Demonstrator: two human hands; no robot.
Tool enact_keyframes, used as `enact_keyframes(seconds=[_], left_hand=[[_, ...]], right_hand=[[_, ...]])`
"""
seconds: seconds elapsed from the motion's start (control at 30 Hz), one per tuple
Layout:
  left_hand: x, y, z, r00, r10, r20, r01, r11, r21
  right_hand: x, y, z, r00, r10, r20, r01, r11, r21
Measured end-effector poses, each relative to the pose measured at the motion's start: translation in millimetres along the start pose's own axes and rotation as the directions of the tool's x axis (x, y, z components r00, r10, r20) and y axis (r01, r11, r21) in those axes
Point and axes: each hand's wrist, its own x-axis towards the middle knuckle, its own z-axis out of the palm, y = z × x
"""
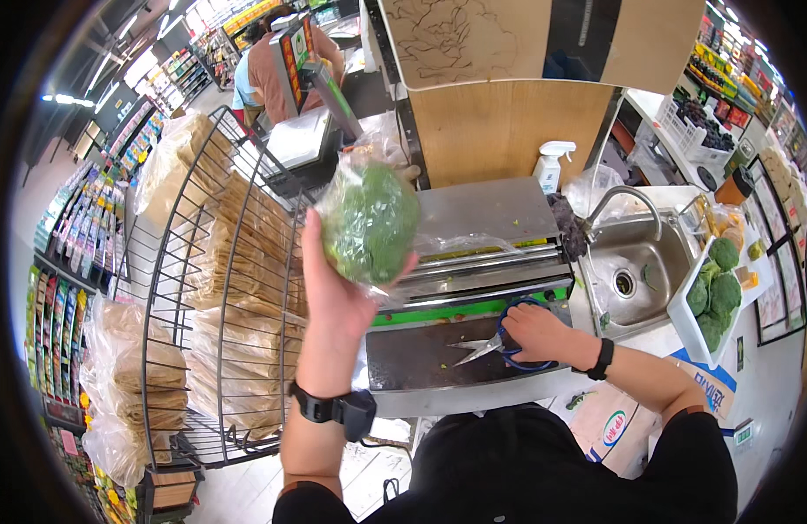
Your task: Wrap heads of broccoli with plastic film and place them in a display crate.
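Note:
My left hand (341, 295) holds up a head of broccoli (377, 219) wrapped in clear plastic film, left of the film-wrapping machine. My right hand (534, 333) rests on blue-handled scissors (485, 347), which lie with blades parted on the dark front plate (410, 367) of the machine; whether its fingers grip the handles I cannot tell. Loose clear film (469, 243) lies across the machine's bars. A white tray (685, 327) at the right holds several unwrapped broccoli heads (726, 291).
A black wire cart (226, 288) with bagged brown goods stands at the left. To the right are a steel sink (639, 275) with a curved faucet (629, 190) and a white spray bottle (553, 164). Behind are a scale (302, 137) and a person (269, 72).

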Motion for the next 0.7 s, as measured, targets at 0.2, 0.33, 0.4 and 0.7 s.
enact_keyframes(seconds=[0.2, 0.33, 0.4, 0.7], left_hand=[[-33, -39, 6, 0.976, -0.07, 0.208, 0.161, 0.873, -0.46], [-37, -50, 38, 0.989, 0.111, 0.094, -0.049, 0.863, -0.503], [-38, -53, 50, 0.97, 0.196, 0.144, -0.099, 0.858, -0.505], [-62, -51, 83, 0.943, 0.303, 0.138, -0.225, 0.886, -0.406]], right_hand=[[-9, -6, -8, 0.993, 0.066, -0.094, -0.071, 0.996, -0.049], [-3, -56, -113, 0.911, 0.211, -0.354, 0.028, 0.826, 0.563], [3, -80, -154, 0.805, 0.265, -0.531, 0.223, 0.695, 0.684], [34, -91, -175, 0.678, -0.038, -0.735, 0.386, 0.868, 0.312]])
